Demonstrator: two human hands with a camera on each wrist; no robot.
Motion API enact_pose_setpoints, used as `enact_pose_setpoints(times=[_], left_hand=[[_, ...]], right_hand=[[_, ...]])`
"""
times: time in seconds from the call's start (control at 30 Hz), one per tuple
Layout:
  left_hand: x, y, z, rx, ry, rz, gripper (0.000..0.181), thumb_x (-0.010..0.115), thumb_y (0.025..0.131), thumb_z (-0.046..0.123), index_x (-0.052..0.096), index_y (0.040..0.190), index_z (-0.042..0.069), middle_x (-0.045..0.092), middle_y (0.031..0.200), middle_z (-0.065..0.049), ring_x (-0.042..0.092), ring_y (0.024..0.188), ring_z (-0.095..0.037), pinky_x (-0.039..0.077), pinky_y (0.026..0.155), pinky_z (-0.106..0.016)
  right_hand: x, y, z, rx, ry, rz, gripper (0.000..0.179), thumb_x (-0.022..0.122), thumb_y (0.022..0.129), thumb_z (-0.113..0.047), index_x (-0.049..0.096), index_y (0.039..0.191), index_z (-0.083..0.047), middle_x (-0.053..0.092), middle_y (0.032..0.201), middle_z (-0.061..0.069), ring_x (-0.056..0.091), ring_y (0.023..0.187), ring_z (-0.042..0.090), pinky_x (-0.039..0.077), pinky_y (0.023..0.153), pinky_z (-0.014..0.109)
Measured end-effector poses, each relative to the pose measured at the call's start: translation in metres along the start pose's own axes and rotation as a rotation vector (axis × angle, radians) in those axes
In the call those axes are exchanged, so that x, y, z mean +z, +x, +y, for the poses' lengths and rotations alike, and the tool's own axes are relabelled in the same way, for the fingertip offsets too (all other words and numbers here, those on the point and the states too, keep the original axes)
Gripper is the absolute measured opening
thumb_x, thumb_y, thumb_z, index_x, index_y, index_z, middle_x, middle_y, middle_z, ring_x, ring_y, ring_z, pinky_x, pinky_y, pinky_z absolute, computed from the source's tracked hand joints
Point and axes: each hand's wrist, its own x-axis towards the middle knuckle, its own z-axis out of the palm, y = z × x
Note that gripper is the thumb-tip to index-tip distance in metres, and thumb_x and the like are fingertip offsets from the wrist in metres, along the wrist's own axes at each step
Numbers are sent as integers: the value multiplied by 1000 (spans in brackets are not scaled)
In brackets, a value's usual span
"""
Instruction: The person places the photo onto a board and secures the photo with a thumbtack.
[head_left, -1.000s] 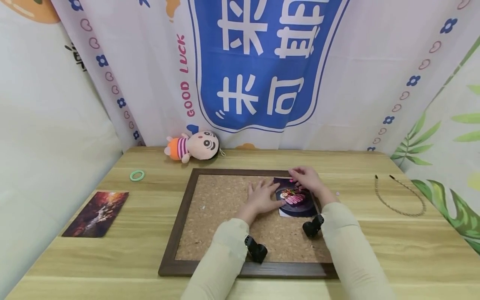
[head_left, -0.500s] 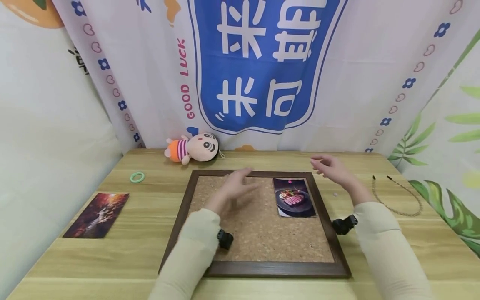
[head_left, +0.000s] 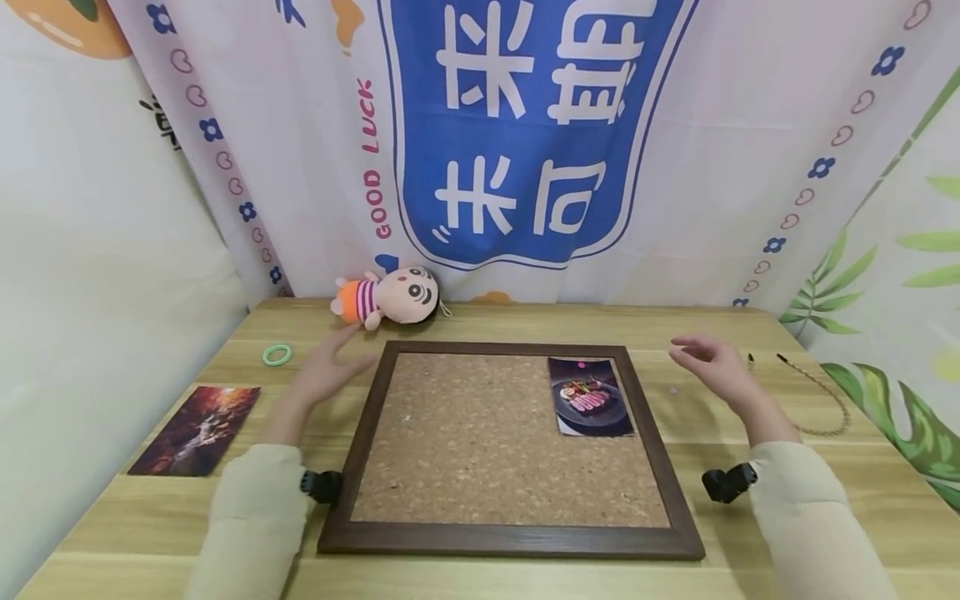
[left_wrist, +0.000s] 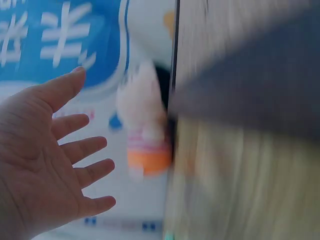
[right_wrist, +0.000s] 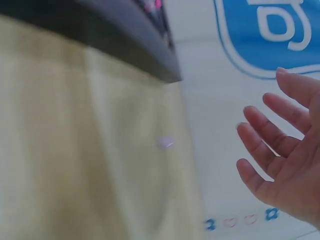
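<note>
A cork board (head_left: 480, 450) in a dark brown wooden frame lies on the table. Near its upper right corner is a photo of a plated meat dish (head_left: 591, 400), with a pink pushpin (head_left: 581, 365) at its top edge. My left hand (head_left: 324, 371) is in the air off the board's left edge, fingers spread and holding nothing; its palm and fingers (left_wrist: 82, 150) show in the left wrist view. Beyond the right edge hovers my right hand (head_left: 716, 371), also holding nothing, its fingers (right_wrist: 262, 137) loosely bent in the right wrist view.
Left of the board lie a dark reddish photo (head_left: 197, 431) and a green ring (head_left: 277, 355). A plush doll (head_left: 386, 297) rests at the table's back by the curtain. On the right are a small pale purple piece (head_left: 672, 391) and a thin braided loop (head_left: 825, 404).
Both hands have left the photo of the dish and moved apart, the left one past the board's left edge, the right one past its right edge. The photo stays on the cork.
</note>
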Motion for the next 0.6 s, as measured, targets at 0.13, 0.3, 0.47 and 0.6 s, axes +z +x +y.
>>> enact_pose_setpoints(times=[0.13, 0.3, 0.47, 0.6], left_hand=[[-28, -17, -26, -78, 31, 55, 79, 48, 83, 48, 16, 136, -1, 14, 136, -29, 14, 120, -46, 16, 91, -58], [-51, -39, -60, -153, 98, 162, 79, 47, 83, 50, 19, 135, -3, 20, 131, -34, 19, 116, -50, 19, 88, -59], [-62, -61, -89, -180, 107, 227, 76, 47, 84, 45, 22, 132, -8, 27, 126, -35, 23, 113, -50, 23, 86, -58], [-68, -80, -109, -242, 83, 263, 74, 49, 85, 39, 19, 131, -11, 27, 123, -38, 26, 110, -51, 25, 85, -57]], right_hand=[[5, -4, 15, 57, -13, 22, 49, 48, 88, -32, 45, 119, 6, 48, 111, 27, 45, 100, 37, 37, 80, 48], [10, -9, 28, 88, -54, 15, 44, 49, 89, -27, 47, 117, 8, 50, 108, 26, 47, 97, 35, 40, 77, 41], [13, -11, 38, 63, -102, 23, 37, 52, 87, -18, 51, 111, 10, 54, 100, 24, 49, 87, 28, 41, 70, 32], [16, -9, 45, 33, -105, 35, 32, 56, 84, -12, 54, 105, 11, 57, 92, 21, 50, 79, 21, 41, 65, 27]])
